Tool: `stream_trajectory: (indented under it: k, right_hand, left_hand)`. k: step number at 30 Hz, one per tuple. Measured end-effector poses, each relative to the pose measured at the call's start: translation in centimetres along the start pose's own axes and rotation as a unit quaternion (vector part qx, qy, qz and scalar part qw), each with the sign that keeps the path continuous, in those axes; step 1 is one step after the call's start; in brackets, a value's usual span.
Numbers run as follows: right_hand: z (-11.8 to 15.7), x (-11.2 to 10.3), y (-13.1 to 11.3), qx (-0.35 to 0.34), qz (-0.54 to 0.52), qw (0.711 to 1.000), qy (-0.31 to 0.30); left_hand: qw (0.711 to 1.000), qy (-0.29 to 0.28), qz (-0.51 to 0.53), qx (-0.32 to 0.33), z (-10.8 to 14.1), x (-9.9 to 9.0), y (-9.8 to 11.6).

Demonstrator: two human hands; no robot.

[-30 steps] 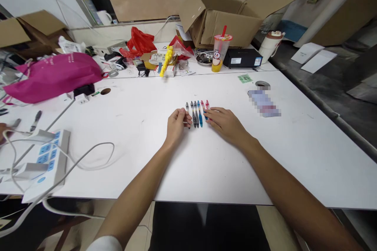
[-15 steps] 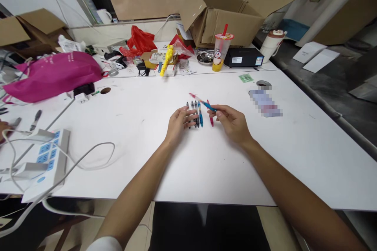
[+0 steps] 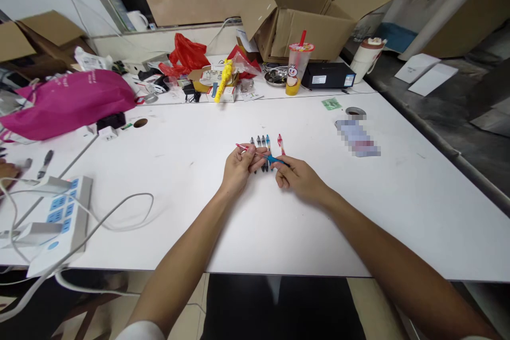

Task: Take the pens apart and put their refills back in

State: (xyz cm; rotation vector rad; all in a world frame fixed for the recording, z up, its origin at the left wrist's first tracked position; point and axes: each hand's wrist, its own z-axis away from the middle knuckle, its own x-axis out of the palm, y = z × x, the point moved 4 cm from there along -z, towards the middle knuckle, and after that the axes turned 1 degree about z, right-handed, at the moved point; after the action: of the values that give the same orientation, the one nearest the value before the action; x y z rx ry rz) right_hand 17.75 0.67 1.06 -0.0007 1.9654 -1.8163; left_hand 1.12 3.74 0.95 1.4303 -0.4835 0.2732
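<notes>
Both hands are on one pen with a pink end, a clear middle and a blue part point(image 3: 273, 159). My left hand point(image 3: 236, 170) is closed, pinching the clear stretch near the pink end between thumb and fingers. With its fingers bent round the blue end, my right hand point(image 3: 298, 178) is closed too. Behind the hands a row of pens lies on the table: several dark-tipped pens point(image 3: 258, 141), a blue pen point(image 3: 268, 141) and, a little to the right, a pink pen point(image 3: 280, 142). Fingers cover parts of the row.
A power strip point(image 3: 82, 207) with white cables lies at the left, near a dark pen point(image 3: 45, 163) and a co-worker's hand point(image 3: 8, 178). Toward the back are a magenta bag point(image 3: 75, 96), a drink cup point(image 3: 297, 69) and a cardboard box point(image 3: 311, 34). A tape roll point(image 3: 355, 112) lies right.
My right hand has moved left and slightly toward me with the pen, lowering it. My left hand, earlier open beside the row, has closed on the pen's other end.
</notes>
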Motion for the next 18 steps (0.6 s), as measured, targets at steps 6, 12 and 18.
stream_trajectory:
  k: [6, 12, 18]
  right_hand:
    - [0.29, -0.59, -0.41, -0.021, 0.035, 0.996, 0.076]
    - [-0.28, -0.85, 0.25, -0.037, -0.027, 0.991, 0.125]
    - [-0.28, -1.10, 0.31, -0.031, -0.031, 0.987, 0.158]
  left_hand:
    - [0.999, 0.030, 0.000, -0.035, -0.11, -0.18, -0.64]
    - [0.999, 0.039, 0.002, -0.035, -0.04, -0.15, -0.62]
    - [0.998, 0.050, 0.004, -0.031, -0.07, -0.21, -0.88]
